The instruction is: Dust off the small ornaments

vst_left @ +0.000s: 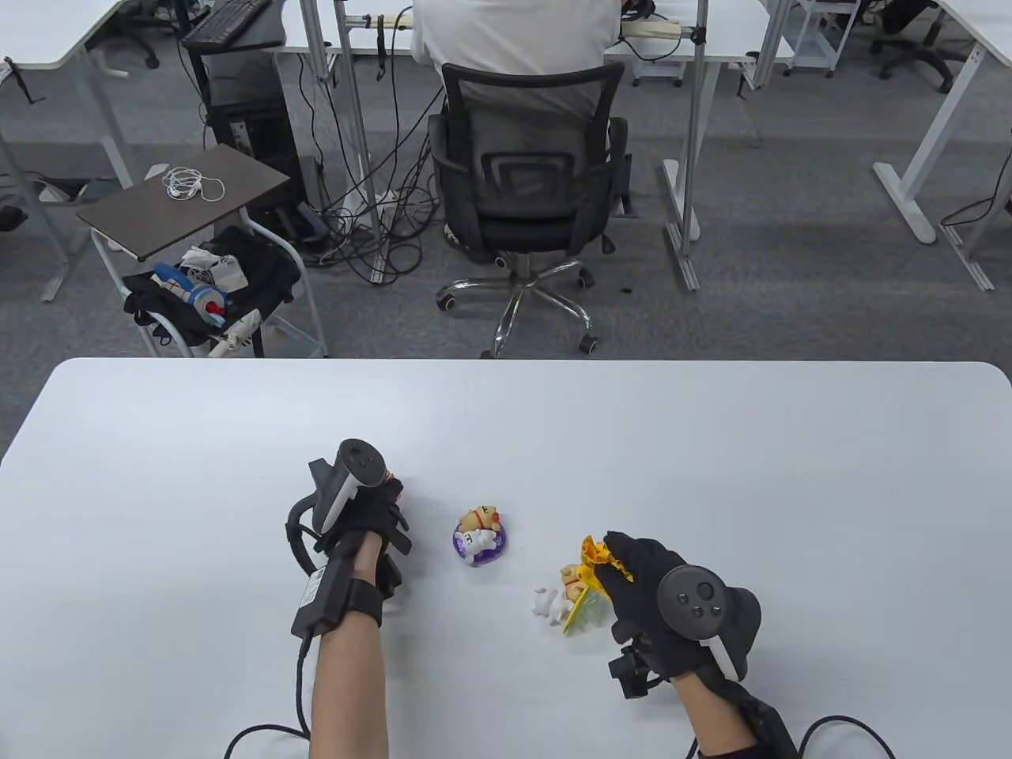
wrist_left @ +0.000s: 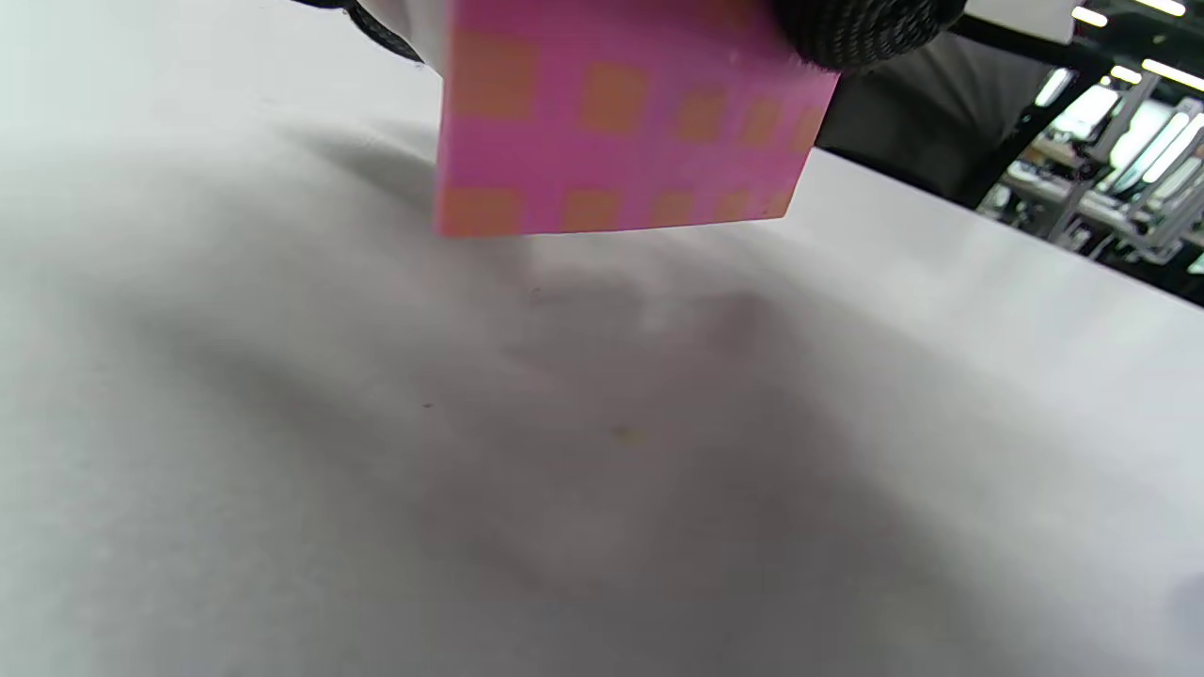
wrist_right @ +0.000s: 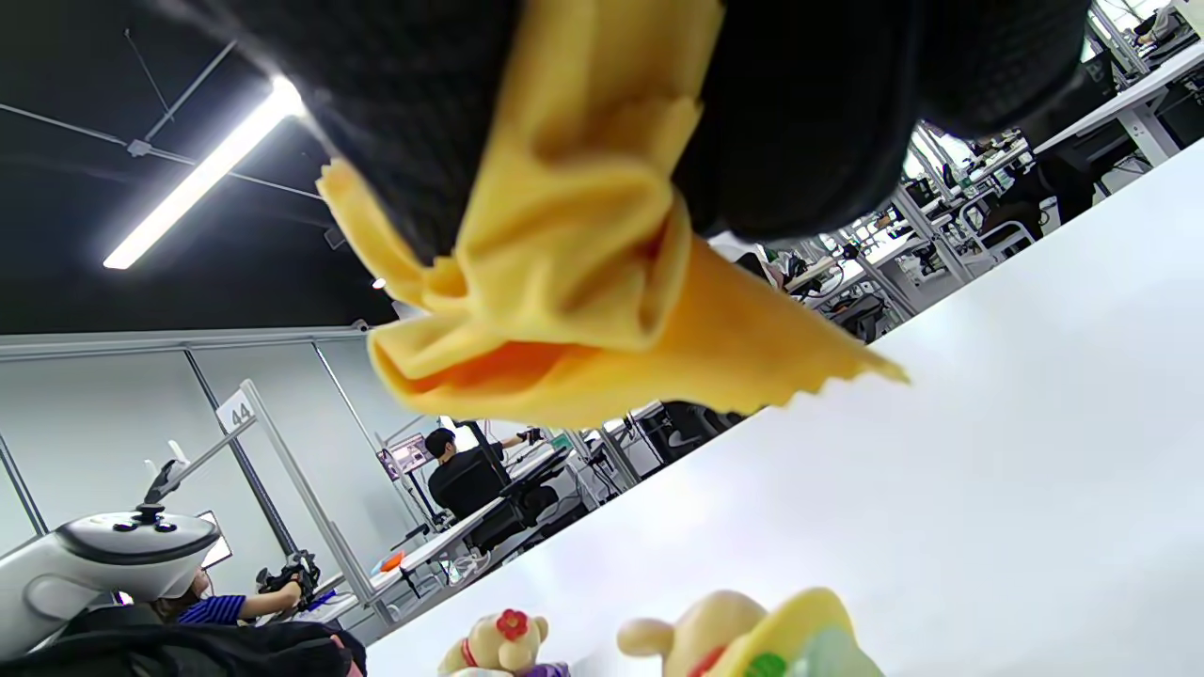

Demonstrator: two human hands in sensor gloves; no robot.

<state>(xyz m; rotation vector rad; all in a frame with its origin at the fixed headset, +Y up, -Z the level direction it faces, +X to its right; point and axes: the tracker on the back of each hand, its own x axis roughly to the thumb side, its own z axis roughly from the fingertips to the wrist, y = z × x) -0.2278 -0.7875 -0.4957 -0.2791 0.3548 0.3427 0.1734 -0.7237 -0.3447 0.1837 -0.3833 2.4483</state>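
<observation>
Two small bear ornaments are on the white table (vst_left: 711, 443). One stands on a purple base (vst_left: 480, 536) at the centre. The other (vst_left: 557, 594) lies tipped on its side with its yellow-green base toward my right hand. My right hand (vst_left: 613, 555) grips a bunched yellow cloth (vst_left: 601, 553) right above the tipped ornament; the cloth (wrist_right: 583, 282) hangs from my gloved fingers (wrist_right: 800, 113) in the right wrist view, above both ornaments (wrist_right: 752, 639). My left hand (vst_left: 391, 494) is left of the purple-base ornament and holds a pink block with orange squares (wrist_left: 621, 122) just above the table.
The table's far edge runs across the middle of the table view. Beyond it stand a black office chair (vst_left: 526, 198) with a seated person, a small side table (vst_left: 186, 198) and a cart with bags (vst_left: 209, 292). Cables trail from both wrists at the near edge.
</observation>
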